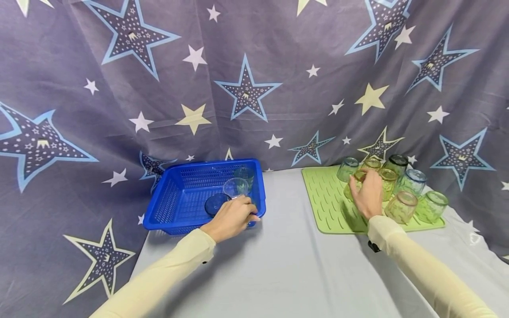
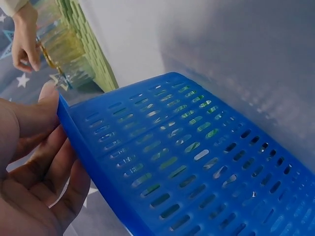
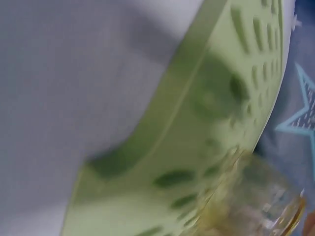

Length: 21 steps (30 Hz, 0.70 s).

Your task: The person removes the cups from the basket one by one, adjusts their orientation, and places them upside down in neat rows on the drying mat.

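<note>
My left hand grips the front right rim of a blue plastic basket. In the left wrist view the thumb and curled fingers pinch that rim, beside the slotted wall. A dark blue glass, a clear glass and a greenish glass are inside the basket, partly behind the hand. Over on the green drying mat, my right hand pinches a yellowish glass near its amber rim. Its fingers hide part of this glass in the head view.
Several upside-down glasses crowd around the right hand on the mat, including a teal one, a pinkish one and a green one. White cloth covers the table. A star-patterned curtain hangs close behind.
</note>
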### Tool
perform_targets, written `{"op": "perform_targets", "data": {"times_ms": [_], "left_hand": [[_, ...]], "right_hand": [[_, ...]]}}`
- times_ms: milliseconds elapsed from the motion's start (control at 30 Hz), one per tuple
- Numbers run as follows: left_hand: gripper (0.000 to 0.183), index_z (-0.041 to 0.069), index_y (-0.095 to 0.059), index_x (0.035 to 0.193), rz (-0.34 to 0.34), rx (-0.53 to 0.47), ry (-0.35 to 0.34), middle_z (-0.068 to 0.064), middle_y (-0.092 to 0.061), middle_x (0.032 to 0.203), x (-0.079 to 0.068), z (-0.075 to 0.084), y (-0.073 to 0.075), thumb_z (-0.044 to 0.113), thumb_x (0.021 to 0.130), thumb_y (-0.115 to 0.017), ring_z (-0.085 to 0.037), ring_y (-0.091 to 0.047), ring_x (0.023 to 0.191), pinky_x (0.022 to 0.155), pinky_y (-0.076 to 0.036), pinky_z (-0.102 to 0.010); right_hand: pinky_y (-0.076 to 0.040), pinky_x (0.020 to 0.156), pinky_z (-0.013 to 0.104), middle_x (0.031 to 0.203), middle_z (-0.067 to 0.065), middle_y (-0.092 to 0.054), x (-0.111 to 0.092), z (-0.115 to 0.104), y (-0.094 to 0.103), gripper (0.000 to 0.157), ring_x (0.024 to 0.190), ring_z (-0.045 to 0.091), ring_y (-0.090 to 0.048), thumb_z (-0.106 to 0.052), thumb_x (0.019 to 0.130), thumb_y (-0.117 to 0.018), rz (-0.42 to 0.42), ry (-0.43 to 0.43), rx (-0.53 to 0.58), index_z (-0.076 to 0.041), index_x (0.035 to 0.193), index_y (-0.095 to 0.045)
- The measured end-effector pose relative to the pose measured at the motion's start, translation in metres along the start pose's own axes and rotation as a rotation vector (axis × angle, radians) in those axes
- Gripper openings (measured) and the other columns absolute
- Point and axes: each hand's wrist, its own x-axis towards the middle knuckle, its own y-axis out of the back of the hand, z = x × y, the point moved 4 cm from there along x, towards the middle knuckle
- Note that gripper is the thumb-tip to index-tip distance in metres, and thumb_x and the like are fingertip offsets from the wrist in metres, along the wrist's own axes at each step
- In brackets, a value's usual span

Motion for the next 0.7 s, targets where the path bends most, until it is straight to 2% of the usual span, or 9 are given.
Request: {"op": "perform_targets", "data": {"times_ms": [67, 133, 233, 367, 467, 567, 633, 700], "left_hand": [[0.014, 0.011, -0.082, 0.101, -0.005, 0.001, -0.007, 0.002, -0.066, 0.089, -0.001, -0.001, 0.000, 0.023, 0.097, -0.075, -0.014, -0.062, 0.084, 0.074, -0.057, -0.031], [0.014, 0.011, -0.082, 0.102, -0.006, -0.009, -0.009, 0.003, -0.066, 0.090, -0.001, -0.001, 0.000, 0.021, 0.098, -0.074, -0.013, -0.063, 0.084, 0.078, -0.057, -0.032], [0.014, 0.011, -0.082, 0.103, -0.005, -0.032, -0.001, 0.003, -0.067, 0.090, -0.002, -0.002, 0.000, 0.021, 0.097, -0.074, -0.012, -0.064, 0.084, 0.080, -0.058, -0.033], [0.014, 0.012, -0.082, 0.102, -0.002, -0.055, 0.015, 0.004, -0.068, 0.091, -0.003, -0.003, 0.001, 0.023, 0.097, -0.075, -0.012, -0.063, 0.084, 0.073, -0.057, -0.030], [0.013, 0.014, -0.082, 0.101, 0.001, -0.058, 0.024, 0.005, -0.068, 0.091, -0.003, -0.004, 0.001, 0.024, 0.096, -0.076, -0.010, -0.060, 0.084, 0.069, -0.055, -0.028], [0.014, 0.015, -0.082, 0.100, 0.001, -0.048, 0.033, 0.006, -0.067, 0.090, -0.004, -0.005, 0.001, 0.027, 0.096, -0.076, -0.009, -0.058, 0.082, 0.067, -0.054, -0.027], [0.015, 0.015, -0.082, 0.099, 0.001, -0.040, 0.039, 0.006, -0.067, 0.090, -0.004, -0.006, 0.002, 0.028, 0.095, -0.076, -0.009, -0.058, 0.081, 0.066, -0.053, -0.026], [0.015, 0.015, -0.082, 0.098, 0.002, -0.038, 0.043, 0.006, -0.067, 0.089, -0.004, -0.006, 0.002, 0.029, 0.095, -0.077, -0.009, -0.057, 0.080, 0.066, -0.053, -0.026]], "right_hand": [[-0.041, 0.080, 0.051, 0.094, 0.022, -0.057, -0.003, -0.011, -0.009, 0.037, 0.086, 0.038, -0.052, -0.017, 0.101, -0.065, -0.054, 0.036, 0.042, 0.009, 0.125, -0.058], [-0.044, 0.077, 0.048, 0.091, 0.018, -0.061, -0.009, -0.023, -0.019, 0.031, 0.082, 0.033, -0.056, -0.020, 0.103, -0.063, -0.144, 0.035, 0.080, 0.006, 0.121, -0.061], [-0.049, 0.074, 0.043, 0.088, 0.010, -0.067, -0.021, -0.043, -0.036, 0.027, 0.078, 0.025, -0.061, -0.028, 0.105, -0.061, -0.302, 0.001, 0.117, -0.002, 0.113, -0.066], [-0.051, 0.072, 0.036, 0.086, 0.004, -0.070, -0.037, -0.074, -0.057, 0.029, 0.077, 0.020, -0.064, -0.037, 0.106, -0.060, -0.476, -0.061, 0.194, -0.010, 0.105, -0.069], [-0.052, 0.069, 0.036, 0.085, 0.007, -0.069, -0.048, -0.098, -0.071, 0.032, 0.077, 0.028, -0.065, -0.040, 0.106, -0.058, -0.595, -0.155, 0.318, -0.011, 0.101, -0.070], [-0.056, 0.068, 0.041, 0.084, 0.010, -0.069, -0.059, -0.122, -0.083, 0.037, 0.077, 0.033, -0.066, -0.041, 0.107, -0.055, -0.703, -0.262, 0.448, -0.008, 0.099, -0.072], [-0.057, 0.069, 0.044, 0.085, 0.012, -0.069, -0.067, -0.137, -0.091, 0.041, 0.075, 0.032, -0.066, -0.042, 0.108, -0.054, -0.762, -0.330, 0.523, -0.005, 0.100, -0.072], [-0.058, 0.070, 0.044, 0.085, 0.015, -0.069, -0.075, -0.151, -0.097, 0.046, 0.072, 0.028, -0.065, -0.044, 0.108, -0.053, -0.816, -0.361, 0.579, -0.003, 0.102, -0.072]]}}
